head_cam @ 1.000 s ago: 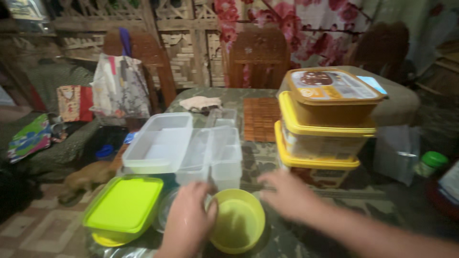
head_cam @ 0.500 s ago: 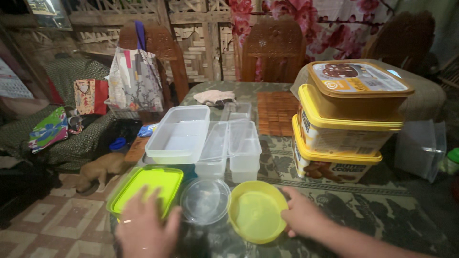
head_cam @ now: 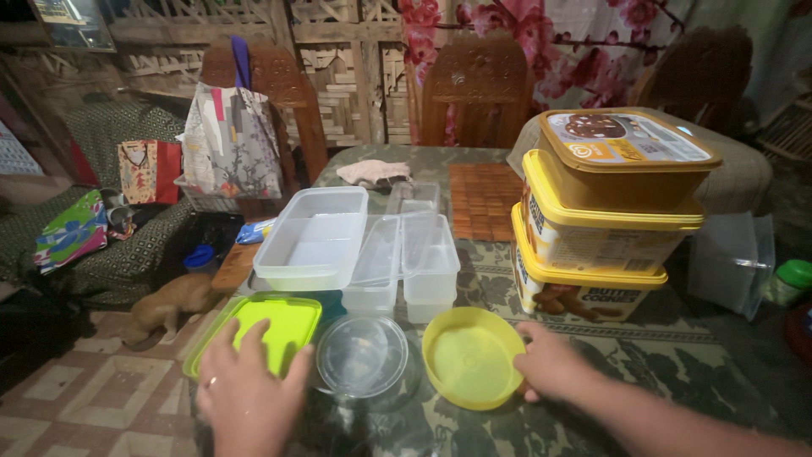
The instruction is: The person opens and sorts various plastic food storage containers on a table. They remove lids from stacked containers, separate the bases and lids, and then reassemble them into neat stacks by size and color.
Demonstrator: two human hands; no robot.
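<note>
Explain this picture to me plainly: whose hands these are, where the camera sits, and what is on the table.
There is no machine here. A person wears a camera on the head, so it looks down over that person's own two bare hands.

The left hand lies flat, fingers spread, on a lime green lid at the table's near corner. The right hand touches the rim of a round yellow lid. Between them sits a clear round container. Neither hand has anything lifted.

Farther back on the patterned table are clear rectangular boxes and a stack of three yellow-lidded tubs. Wooden chairs stand behind, and a ginger cat lies on the floor at left.
</note>
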